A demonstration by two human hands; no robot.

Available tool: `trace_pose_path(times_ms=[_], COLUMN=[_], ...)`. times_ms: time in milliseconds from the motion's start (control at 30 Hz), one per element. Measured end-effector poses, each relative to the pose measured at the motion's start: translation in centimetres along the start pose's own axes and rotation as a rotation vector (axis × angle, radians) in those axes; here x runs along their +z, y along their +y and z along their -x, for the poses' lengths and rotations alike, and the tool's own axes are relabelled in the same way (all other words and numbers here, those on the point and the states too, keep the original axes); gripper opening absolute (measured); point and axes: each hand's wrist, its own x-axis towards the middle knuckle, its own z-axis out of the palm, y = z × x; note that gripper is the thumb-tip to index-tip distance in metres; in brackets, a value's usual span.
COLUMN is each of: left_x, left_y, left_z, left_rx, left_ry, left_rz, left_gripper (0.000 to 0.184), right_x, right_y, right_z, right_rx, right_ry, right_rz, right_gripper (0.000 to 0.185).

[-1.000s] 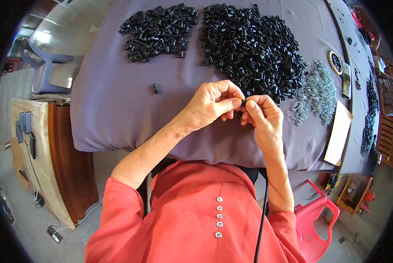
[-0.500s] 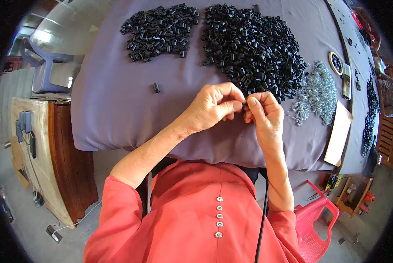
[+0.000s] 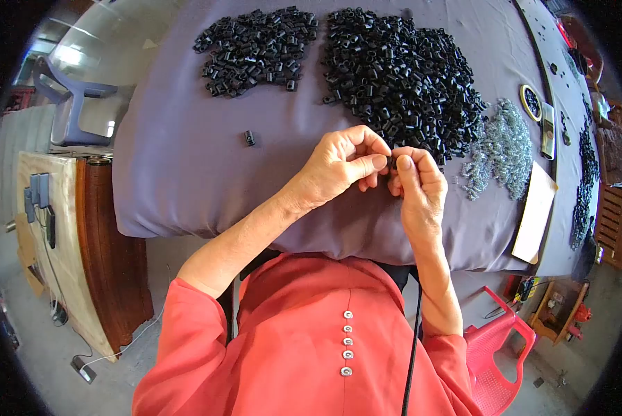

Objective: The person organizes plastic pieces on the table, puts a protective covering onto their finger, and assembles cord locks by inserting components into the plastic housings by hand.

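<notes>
Thumb and fingers pinched, my left hand (image 3: 349,165) meets my right hand (image 3: 419,182) just in front of the larger pile. Between the fingertips shows a small black plastic piece (image 3: 393,163), mostly covered, gripped from both sides. Beyond the hands lies a large heap of small black plastic cylinders (image 3: 401,76). A smaller heap of similar black pieces (image 3: 255,52) sits to its left. One single black piece (image 3: 249,139) rests apart on the cloth. Right of the big heap is a pile of small silvery springs (image 3: 508,149).
A grey-purple cloth (image 3: 186,173) covers the table. On the right are a tape roll (image 3: 531,102), a flat metallic object (image 3: 548,130) and a pale card (image 3: 535,211). A red plastic chair (image 3: 498,360) stands at lower right, a wooden cabinet (image 3: 109,256) at left.
Both hands stay pinched together in nearly the same place. The fingertips have shifted slightly, and more of the dark piece shows between them.
</notes>
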Motion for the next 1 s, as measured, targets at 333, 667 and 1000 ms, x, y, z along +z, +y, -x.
trace_pose_path(times_ms=[333, 667, 1000], left_x=[0.09, 0.13, 0.16], left_y=[0.20, 0.21, 0.22], left_z=[0.05, 0.05, 0.10], left_rx=[-0.010, 0.009, 0.010], left_ry=[0.010, 0.005, 0.035], left_rz=[0.005, -0.003, -0.048], left_gripper=[0.010, 0.009, 0.009], right_x=[-0.25, -0.18, 0.18], right_y=[-0.66, -0.51, -0.25], right_z=[0.26, 0.17, 0.22], right_rx=[0.135, 0.118, 0.076], right_ry=[-0.061, -0.054, -0.019], right_rz=[-0.252, -0.222, -0.272], right_gripper=[0.016, 0.015, 0.014])
